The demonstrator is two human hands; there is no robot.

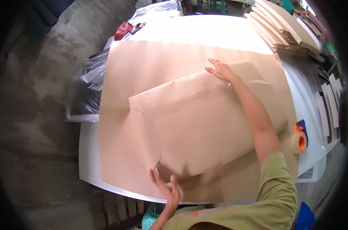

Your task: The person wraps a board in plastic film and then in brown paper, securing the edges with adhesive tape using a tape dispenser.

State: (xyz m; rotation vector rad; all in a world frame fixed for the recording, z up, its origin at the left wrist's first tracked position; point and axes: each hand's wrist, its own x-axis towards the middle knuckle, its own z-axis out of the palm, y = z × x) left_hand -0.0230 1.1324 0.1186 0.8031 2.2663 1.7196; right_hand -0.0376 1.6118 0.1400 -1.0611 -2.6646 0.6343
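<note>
A large flat packet wrapped in brown kraft paper (197,122) lies askew on a wide brown paper sheet (122,73). Clear tape runs along its far edge and down its left end, where a folded flap shows a dark seam. My left hand (169,189) is at the packet's near left corner, thumb and fingers apart. Whether it touches the paper I cannot tell. Over the far edge, right of the middle, is my right hand (220,71) with its fingers spread and nothing in them. My right forearm crosses the packet and hides part of its right side.
A tape dispenser (299,140) with an orange hub lies at the right edge of the white table (91,165). Folded brown paper packets (275,28) are stacked at the far right. Plastic-covered dark goods (89,86) lie left, a turquoise stool (149,218) below. Another person's arm shows far right.
</note>
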